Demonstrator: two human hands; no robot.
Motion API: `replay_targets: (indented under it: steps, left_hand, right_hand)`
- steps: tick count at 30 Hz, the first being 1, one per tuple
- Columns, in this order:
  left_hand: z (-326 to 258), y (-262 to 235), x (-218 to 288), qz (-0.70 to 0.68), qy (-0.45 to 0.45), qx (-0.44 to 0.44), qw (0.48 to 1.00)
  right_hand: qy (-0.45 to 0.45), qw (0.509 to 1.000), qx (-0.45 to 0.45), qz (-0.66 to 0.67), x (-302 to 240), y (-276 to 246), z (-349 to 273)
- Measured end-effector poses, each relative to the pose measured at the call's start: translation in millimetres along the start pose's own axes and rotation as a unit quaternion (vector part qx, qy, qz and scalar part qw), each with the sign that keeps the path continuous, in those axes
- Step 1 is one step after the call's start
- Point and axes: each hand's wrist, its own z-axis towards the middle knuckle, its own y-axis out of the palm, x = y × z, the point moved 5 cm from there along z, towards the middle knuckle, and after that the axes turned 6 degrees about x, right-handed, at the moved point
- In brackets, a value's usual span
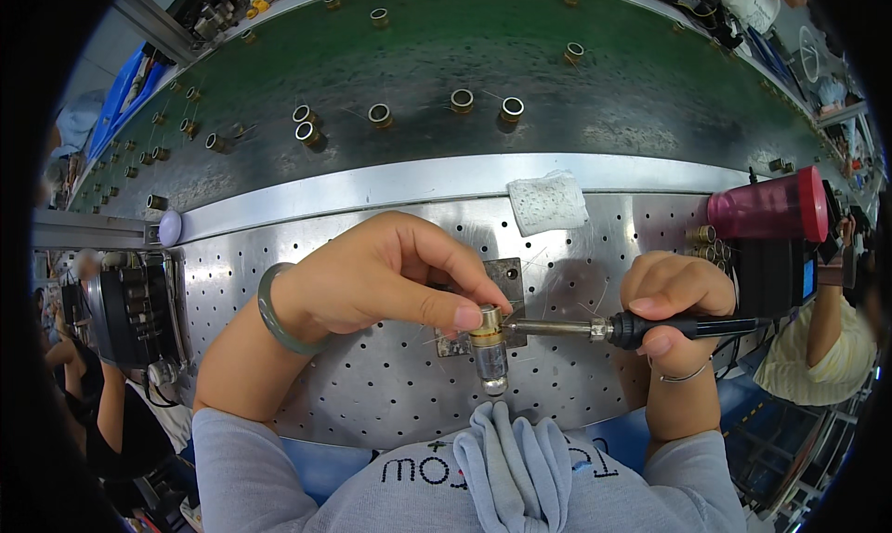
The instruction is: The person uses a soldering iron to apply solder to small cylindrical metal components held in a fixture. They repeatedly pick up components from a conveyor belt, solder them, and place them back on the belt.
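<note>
My left hand [390,277] pinches the top of a small brass-coloured ring-shaped coil [485,327] between thumb and index finger. The coil sits on a shiny metal cylinder [493,364] with a rounded end toward my body. In my closed right hand [676,308] is a soldering iron [641,329], held level. Its metal tip reaches left to the side of the coil; whether they touch I cannot tell. Under the fingers lies a dark square metal plate [507,275], partly hidden. Several thin wire bits are scattered around it.
Beyond the perforated metal worktop [353,394] runs a green conveyor belt [427,31] carrying several ring-shaped coils [380,115]. A white folded pad [548,203] lies by the metal rail [372,187]. At right are a pink cup [757,208] and a black box [776,277]. Other people work on both sides.
</note>
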Motion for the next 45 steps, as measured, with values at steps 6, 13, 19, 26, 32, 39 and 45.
replay_targets:
  steps: [6, 13, 19, 26, 32, 39, 45]
  left_hand:
    - [-0.1, 0.0, 1.4, 0.006, 0.003, 0.004, 1.000]
    - [-0.4, 0.1, 1.3, 0.003, 0.001, 0.002, 1.000]
    - [-1.1, 0.6, 2.1, 0.004, 0.001, 0.003, 1.000]
    - [-2.5, 3.3, 3.8, 0.006, 0.003, 0.011, 1.000]
    - [-3.4, 4.3, 4.5, 0.014, -0.001, 0.024, 1.000]
    - [-3.8, 3.8, 4.3, 0.016, -0.007, 0.028, 0.999]
    - [-5.2, 8.1, 5.3, 0.021, -0.005, 0.042, 0.999]
  right_hand:
    - [0.007, 1.000, 0.008, 0.019, 0.7, -1.8, -0.7]
    - [0.001, 1.000, -0.009, 0.014, 0.9, 0.0, 0.3]
    - [0.002, 0.999, -0.027, -0.020, -1.8, 0.2, 0.7]
    - [-0.002, 0.999, -0.026, -0.026, -4.1, 2.3, 0.8]
    - [0.010, 1.000, -0.002, 0.009, -1.4, -1.6, -0.3]
    - [0.005, 1.000, -0.014, -0.009, -0.6, 0.5, 0.4]
    - [0.001, 0.999, -0.024, -0.025, -2.6, 2.6, 2.3]
